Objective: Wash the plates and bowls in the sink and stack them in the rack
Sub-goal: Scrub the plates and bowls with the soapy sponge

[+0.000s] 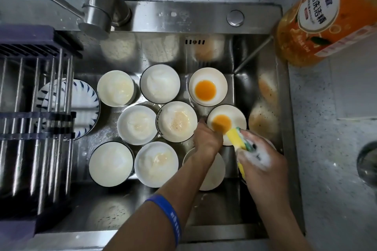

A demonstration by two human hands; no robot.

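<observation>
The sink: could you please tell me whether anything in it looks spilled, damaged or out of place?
Nothing looks damaged or spilled. Two bowls hold orange residue, expected before washing. A patterned plate lies in the sink partly under the rack, not stacked in it.

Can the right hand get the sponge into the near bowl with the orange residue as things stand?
Probably yes: the right hand holds the sponge right at that bowl's rim; the left hand grips the near edge, leaving the inside open.

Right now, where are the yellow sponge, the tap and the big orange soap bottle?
sponge point(234, 136): head view, its yellow end.
tap point(98, 9): head view, its steel body.
soap bottle point(318, 8): head view, its label.
</observation>
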